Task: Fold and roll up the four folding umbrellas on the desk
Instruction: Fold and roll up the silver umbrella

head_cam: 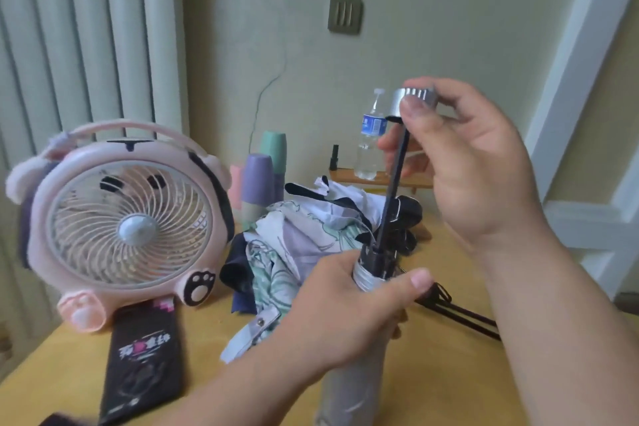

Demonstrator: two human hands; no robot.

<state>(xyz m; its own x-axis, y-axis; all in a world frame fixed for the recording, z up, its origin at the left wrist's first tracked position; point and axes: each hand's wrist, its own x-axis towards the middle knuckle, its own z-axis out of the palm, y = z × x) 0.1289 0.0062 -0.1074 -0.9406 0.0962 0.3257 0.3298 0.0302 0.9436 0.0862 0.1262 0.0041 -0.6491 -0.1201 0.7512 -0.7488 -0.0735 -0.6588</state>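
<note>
Showing the grey folding umbrella (349,387) held upright at lower centre of the frame, over the yellow worktop (449,373). The left hand (342,304) has its fingers wrapped closed round the gathered canopy, just below the black collar. The right hand (473,169), right of centre, pinches the ribbed silver cap (415,97) between thumb and fingers, at the top of the drawn-out black shaft (394,183).

The umbrella is probably light. Its shaft looks stiff and telescopic, so it should take a push along its length, while a sideways load may bend it. The canopy cloth is soft and likely slick, so a full wrap near the collar suits it better than a pinch on loose fabric.

Behind, a heap of unfolded umbrellas (311,228) lies on the worktop. A pink fan (128,218) stands at left, with a black sleeve (145,360) before it.
</note>
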